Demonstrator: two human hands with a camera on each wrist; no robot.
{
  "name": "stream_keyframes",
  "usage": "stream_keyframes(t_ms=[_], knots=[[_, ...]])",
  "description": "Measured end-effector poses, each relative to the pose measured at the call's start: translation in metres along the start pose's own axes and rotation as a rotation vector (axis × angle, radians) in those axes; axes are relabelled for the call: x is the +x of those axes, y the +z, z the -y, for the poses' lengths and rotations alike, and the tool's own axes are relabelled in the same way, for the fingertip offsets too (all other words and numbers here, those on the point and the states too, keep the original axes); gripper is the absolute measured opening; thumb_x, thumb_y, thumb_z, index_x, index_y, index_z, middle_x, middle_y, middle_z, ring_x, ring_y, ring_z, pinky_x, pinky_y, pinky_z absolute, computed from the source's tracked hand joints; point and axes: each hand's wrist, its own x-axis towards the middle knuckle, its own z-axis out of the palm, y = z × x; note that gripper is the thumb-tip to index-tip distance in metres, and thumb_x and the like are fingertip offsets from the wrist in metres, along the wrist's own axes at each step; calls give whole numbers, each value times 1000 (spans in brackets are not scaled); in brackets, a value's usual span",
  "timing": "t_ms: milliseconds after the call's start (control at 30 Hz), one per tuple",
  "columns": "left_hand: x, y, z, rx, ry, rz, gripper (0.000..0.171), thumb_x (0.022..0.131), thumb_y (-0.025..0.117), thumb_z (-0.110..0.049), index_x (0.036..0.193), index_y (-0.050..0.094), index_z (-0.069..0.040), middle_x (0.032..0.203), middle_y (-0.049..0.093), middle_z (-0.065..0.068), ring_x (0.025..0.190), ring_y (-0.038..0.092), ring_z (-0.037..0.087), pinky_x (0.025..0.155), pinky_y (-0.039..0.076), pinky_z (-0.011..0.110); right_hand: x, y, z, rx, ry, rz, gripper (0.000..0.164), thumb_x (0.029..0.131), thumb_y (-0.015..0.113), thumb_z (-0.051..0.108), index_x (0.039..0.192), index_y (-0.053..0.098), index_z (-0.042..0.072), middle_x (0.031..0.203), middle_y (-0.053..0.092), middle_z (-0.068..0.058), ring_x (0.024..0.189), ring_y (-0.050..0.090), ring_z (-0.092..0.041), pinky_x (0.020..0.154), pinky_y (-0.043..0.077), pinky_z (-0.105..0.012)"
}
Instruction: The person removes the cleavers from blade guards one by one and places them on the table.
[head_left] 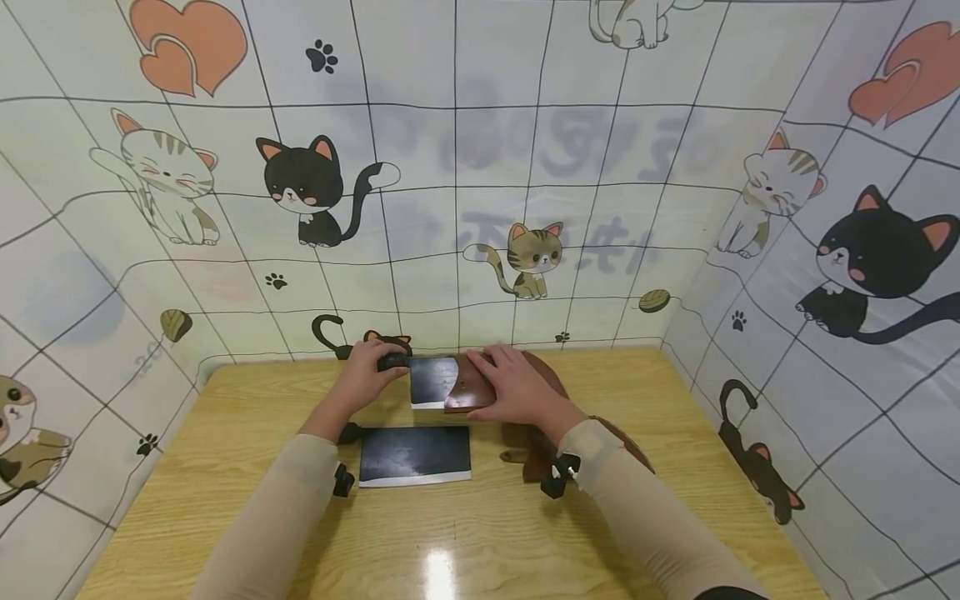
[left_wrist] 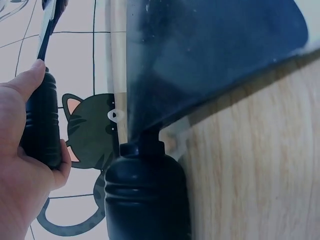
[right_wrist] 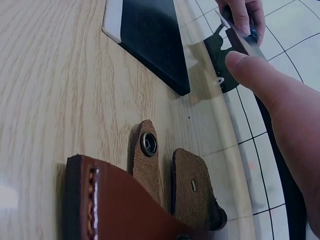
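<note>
My left hand [head_left: 360, 383] grips the black handle [left_wrist: 42, 120] of a cleaver [head_left: 429, 382] at the back of the table. The cleaver's dark blade, pale along its lower edge, points right and reaches partly into a brown leather sheath [head_left: 467, 390]. My right hand [head_left: 519, 385] holds that sheath, its thumb on the near side; the hand covers much of the leather. Closer to me lies a second cleaver [head_left: 415, 454] flat on the table, handle to the left. Under my right forearm rests another brown leather sheath [right_wrist: 130, 200].
The wooden table [head_left: 450, 533] meets a cloth wall [head_left: 420, 275] printed with cats and grid lines right behind both hands. Similar cloth stands at left and right. A snap strap [right_wrist: 148, 150] sticks out from the lying sheath.
</note>
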Motion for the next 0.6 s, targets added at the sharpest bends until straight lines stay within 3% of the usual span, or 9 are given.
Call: stream_keyframes(t_ms=[267, 600], knots=[[-3, -2, -2, 9, 39, -20, 41, 104, 82, -25, 138, 74, -5, 138, 67, 22, 129, 56, 47, 106, 44, 64, -1, -3, 2, 10, -17, 8, 119, 88, 76, 82, 176, 33, 15, 159, 46, -13, 145, 43, -34, 123, 38, -54], [-3, -6, -5, 4, 38, -21, 40, 104, 82, -24, 138, 74, -5, 135, 68, 21, 123, 56, 45, 100, 46, 63, -2, -7, 1, -1, -38, 12, 115, 90, 76, 77, 175, 34, 12, 162, 45, -13, 147, 43, -33, 123, 38, -53]])
